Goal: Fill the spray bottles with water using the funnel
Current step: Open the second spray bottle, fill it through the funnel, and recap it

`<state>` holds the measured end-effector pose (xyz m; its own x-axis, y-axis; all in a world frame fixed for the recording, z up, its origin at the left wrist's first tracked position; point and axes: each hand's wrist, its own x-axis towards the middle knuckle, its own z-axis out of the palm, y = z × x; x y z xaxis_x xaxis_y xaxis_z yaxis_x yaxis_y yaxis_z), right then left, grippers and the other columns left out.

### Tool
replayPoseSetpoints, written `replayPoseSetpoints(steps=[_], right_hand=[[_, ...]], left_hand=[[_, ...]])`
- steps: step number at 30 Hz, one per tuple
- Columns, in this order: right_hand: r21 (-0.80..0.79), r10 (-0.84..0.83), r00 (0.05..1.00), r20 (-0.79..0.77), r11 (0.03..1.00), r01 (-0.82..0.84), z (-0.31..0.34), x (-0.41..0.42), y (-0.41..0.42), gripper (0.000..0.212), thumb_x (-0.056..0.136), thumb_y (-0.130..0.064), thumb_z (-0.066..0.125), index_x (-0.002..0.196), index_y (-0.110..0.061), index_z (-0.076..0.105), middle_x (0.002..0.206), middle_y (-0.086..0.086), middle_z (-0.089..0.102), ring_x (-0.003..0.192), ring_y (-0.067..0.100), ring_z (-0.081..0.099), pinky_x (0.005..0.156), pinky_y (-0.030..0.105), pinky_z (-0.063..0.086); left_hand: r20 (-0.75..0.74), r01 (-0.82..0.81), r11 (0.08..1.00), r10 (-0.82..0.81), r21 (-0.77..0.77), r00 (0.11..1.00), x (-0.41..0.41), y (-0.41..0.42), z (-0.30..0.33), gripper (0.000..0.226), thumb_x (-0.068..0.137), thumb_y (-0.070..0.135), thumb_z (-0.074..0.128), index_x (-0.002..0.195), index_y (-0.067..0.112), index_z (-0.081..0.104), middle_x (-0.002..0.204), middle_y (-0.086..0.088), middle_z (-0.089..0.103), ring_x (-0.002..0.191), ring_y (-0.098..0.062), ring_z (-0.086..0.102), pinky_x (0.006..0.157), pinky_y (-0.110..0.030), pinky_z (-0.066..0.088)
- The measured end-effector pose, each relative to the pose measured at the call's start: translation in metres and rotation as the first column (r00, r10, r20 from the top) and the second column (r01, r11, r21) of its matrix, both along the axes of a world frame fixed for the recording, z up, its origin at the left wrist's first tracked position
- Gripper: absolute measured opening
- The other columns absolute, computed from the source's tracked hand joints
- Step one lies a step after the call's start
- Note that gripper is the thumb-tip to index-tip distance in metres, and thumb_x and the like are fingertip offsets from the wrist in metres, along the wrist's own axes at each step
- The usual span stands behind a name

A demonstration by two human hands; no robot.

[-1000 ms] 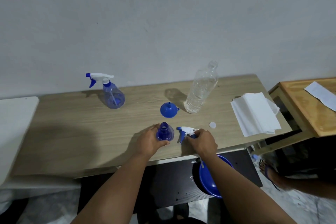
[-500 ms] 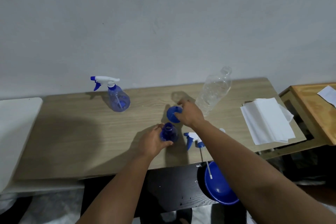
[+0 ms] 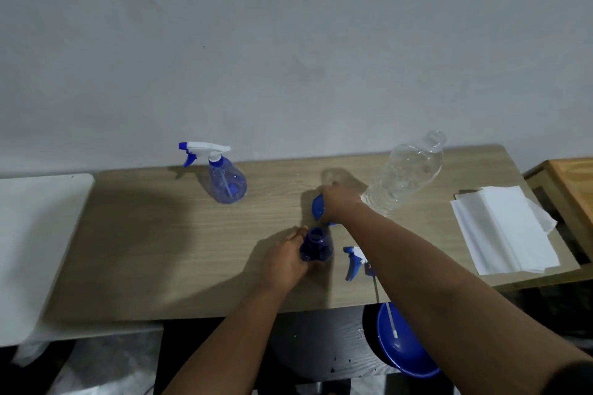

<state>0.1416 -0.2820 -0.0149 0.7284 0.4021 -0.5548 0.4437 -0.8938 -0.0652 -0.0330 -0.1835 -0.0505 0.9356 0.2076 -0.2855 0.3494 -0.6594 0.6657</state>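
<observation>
Right hand (image 3: 340, 202) on funnel (image 3: 318, 208)

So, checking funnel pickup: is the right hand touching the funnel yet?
Touching. The head view shows the right hand wrapped over the blue funnel, with no gap visible.

The funnel (image 3: 318, 207) and the open spray bottle (image 3: 316, 246) are deep blue, and the far spray bottle (image 3: 226, 184) is translucent blue with a white-and-blue trigger head (image 3: 201, 150). The table (image 3: 160, 250) shows pale wood grain, the paper towels (image 3: 503, 227) are white, the water bottle (image 3: 406, 174) is clear, and the basin (image 3: 404, 349) is blue.

Dim, soft-focus view; broad shadows darken the table (image 3: 160, 250), edges bowed.
</observation>
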Motion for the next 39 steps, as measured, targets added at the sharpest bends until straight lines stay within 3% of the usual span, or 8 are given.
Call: replayPoseSetpoints(steps=[5, 10, 14, 19, 24, 28, 33, 39], right_hand=[[0.399, -0.265, 0.964, -0.035, 0.880, 0.257, 0.033, -0.004, -0.015, 0.086, 0.072, -0.052, 0.084, 0.146, -0.022, 0.051, 0.136, 0.006, 0.061, 0.117, 0.029, 0.064, 0.094, 0.041, 0.056], [0.749, -0.404, 0.891, -0.205, 0.521, 0.409, 0.072, -0.023, -0.033, 0.066, 0.080, -0.045, 0.087, 0.139, -0.027, 0.062, 0.120, 0.002, 0.065, 0.086, 0.011, 0.066, 0.071, 0.021, 0.052], [0.822, -0.435, 0.821, -0.370, 0.259, 0.507, 0.079, -0.044, -0.042, 0.054, 0.077, -0.041, 0.091, 0.121, -0.026, 0.063, 0.108, 0.001, 0.069, 0.092, 0.015, 0.070, 0.080, 0.034, 0.060], [0.844, -0.331, 0.816, -0.473, 0.096, 0.528, 0.076, -0.071, -0.053, 0.051, 0.079, -0.019, 0.093, 0.119, -0.012, 0.062, 0.116, 0.005, 0.073, 0.097, 0.018, 0.073, 0.083, 0.029, 0.062], [0.822, -0.289, 0.793, -0.536, 0.035, 0.568, 0.059, -0.092, -0.062, 0.051, 0.073, -0.006, 0.096, 0.112, -0.011, 0.063, 0.130, 0.002, 0.072, 0.115, 0.021, 0.072, 0.094, 0.036, 0.061], [0.820, -0.272, 0.790, -0.549, 0.009, 0.572, 0.043, -0.105, -0.069, 0.057, 0.073, 0.004, 0.093, 0.119, -0.008, 0.061, 0.138, 0.004, 0.068, 0.126, 0.021, 0.068, 0.102, 0.038, 0.058], [0.810, -0.264, 0.790, -0.554, 0.051, 0.585, 0.035, -0.118, -0.076, 0.089, 0.074, 0.005, 0.092, 0.151, -0.014, 0.052, 0.141, 0.001, 0.066, 0.120, 0.013, 0.070, 0.089, 0.023, 0.058], [0.822, -0.245, 0.812, -0.531, 0.087, 0.563, 0.036, -0.120, -0.079, 0.083, 0.072, 0.000, 0.094, 0.145, -0.018, 0.056, 0.137, 0.003, 0.067, 0.119, 0.019, 0.070, 0.086, 0.023, 0.059]], left_hand=[[0.012, 0.013, 1.000, -0.013, -0.015, 1.000, -0.002, -0.001, 0.008, 0.049, 0.074, 0.027, 0.079, 0.121, 0.020, 0.066, 0.113, 0.000, 0.069, 0.102, -0.023, 0.067, 0.083, -0.031, 0.049], [0.040, -0.006, 0.999, 0.007, -0.035, 0.999, 0.000, -0.006, 0.014, 0.050, 0.070, 0.029, 0.084, 0.117, 0.022, 0.068, 0.109, 0.001, 0.068, 0.097, -0.020, 0.066, 0.082, -0.036, 0.051], [0.038, -0.025, 0.999, 0.027, -0.041, 0.999, 0.004, -0.014, 0.019, 0.051, 0.068, 0.028, 0.085, 0.116, 0.023, 0.068, 0.106, 0.003, 0.071, 0.096, -0.018, 0.068, 0.080, -0.030, 0.050], [0.024, -0.026, 1.000, 0.027, -0.012, 0.999, 0.007, -0.018, 0.020, 0.056, 0.063, 0.043, 0.080, 0.115, 0.028, 0.067, 0.105, 0.003, 0.071, 0.095, -0.022, 0.067, 0.077, -0.035, 0.052], [-0.013, -0.032, 0.999, 0.032, 0.000, 0.999, 0.008, -0.018, 0.021, 0.047, 0.066, 0.043, 0.082, 0.109, 0.030, 0.068, 0.096, 0.006, 0.073, 0.087, -0.021, 0.069, 0.068, -0.031, 0.048], [-0.027, -0.073, 0.995, 0.071, -0.062, 0.997, 0.007, -0.018, 0.013, 0.051, 0.062, 0.045, 0.082, 0.109, 0.033, 0.067, 0.093, 0.007, 0.075, 0.085, -0.019, 0.071, 0.076, -0.037, 0.057], [-0.051, -0.118, 0.993, 0.116, -0.023, 0.992, 0.008, -0.021, 0.017, 0.032, 0.072, 0.030, 0.084, 0.100, 0.027, 0.070, 0.085, 0.002, 0.073, 0.080, -0.024, 0.070, 0.065, -0.031, 0.048], [-0.037, -0.092, 0.996, 0.092, -0.013, 0.995, 0.006, -0.022, 0.021, 0.024, 0.077, 0.028, 0.083, 0.091, 0.028, 0.063, 0.076, 0.010, 0.062, 0.076, -0.018, 0.063, 0.064, -0.028, 0.042]])
